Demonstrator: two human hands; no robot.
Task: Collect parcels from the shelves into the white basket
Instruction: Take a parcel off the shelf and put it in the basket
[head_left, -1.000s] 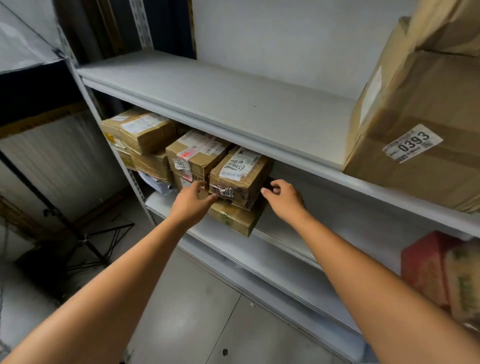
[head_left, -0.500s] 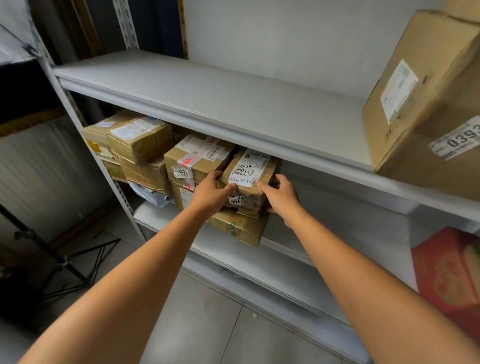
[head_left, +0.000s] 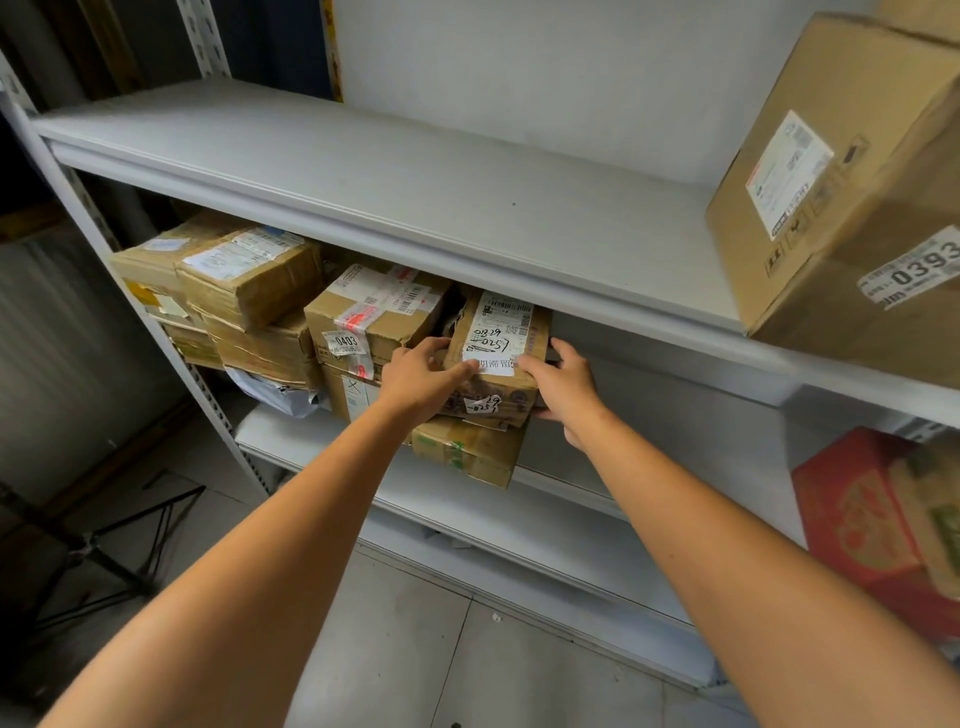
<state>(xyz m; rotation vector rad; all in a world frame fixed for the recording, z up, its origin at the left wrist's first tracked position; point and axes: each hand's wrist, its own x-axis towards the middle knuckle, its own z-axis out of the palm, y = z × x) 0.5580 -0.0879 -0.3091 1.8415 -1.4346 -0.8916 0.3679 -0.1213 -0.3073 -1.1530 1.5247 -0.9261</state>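
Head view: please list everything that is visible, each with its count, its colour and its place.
held parcel: one, brown with a white handwritten label, middle shelf, on top of a stack
other parcels: several, brown, middle shelf, stacked to the left of and under the held parcel
soft bag: one, white, under the left stack
large box: one, brown, sticker 0393, top shelf, right
red box: one, red, lower right, blurred
shelf unit: one, light grey, across the view
stand: one, black, on the floor, left
left hand: one, grips the held parcel's left side
right hand: one, grips its right side
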